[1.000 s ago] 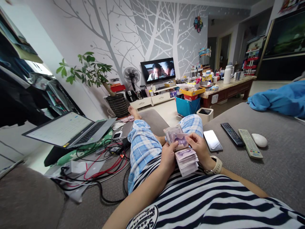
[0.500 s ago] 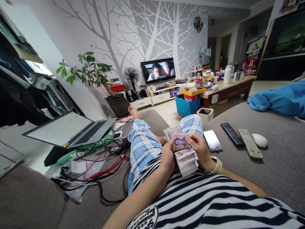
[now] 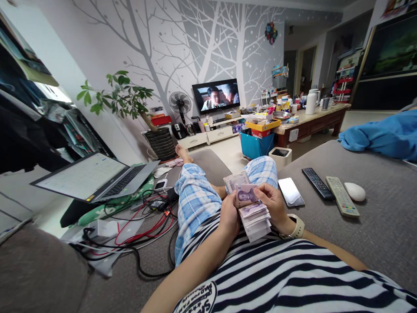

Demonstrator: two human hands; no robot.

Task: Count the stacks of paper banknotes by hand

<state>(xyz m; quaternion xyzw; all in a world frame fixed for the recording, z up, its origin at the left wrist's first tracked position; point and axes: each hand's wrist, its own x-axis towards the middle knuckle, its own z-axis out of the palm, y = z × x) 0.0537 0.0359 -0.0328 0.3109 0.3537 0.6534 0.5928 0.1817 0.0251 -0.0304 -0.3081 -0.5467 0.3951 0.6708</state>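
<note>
The left bare hand (image 3: 230, 214) grasps a thick wad of purple-and-white paper banknotes (image 3: 256, 225), its thumb over the notes, while the right bare hand (image 3: 273, 203) pinches the right edge of the uppermost purple banknote printed with a 5 (image 3: 245, 196). The wad is held above the lap, some notes fanning down below the fingers and others showing flat behind. A beige-strapped wristwatch (image 3: 297, 227) circles the right wrist. Under the hands are blue-and-white plaid cloth trousers (image 3: 197, 191) and a navy-and-white striped shirt (image 3: 276, 282). Just beside the right hand, a flat rectangular phone with a bright white screen (image 3: 289, 191) lies on the grey fabric sofa (image 3: 381, 243); beyond it rest a long black remote control (image 3: 317, 183), a long beige remote control (image 3: 342, 196) and a rounded white mouse-shaped object (image 3: 355, 191). Left of the legs, tangled red and black cables (image 3: 140, 237) lie near an open grey laptop (image 3: 81, 178).
</note>
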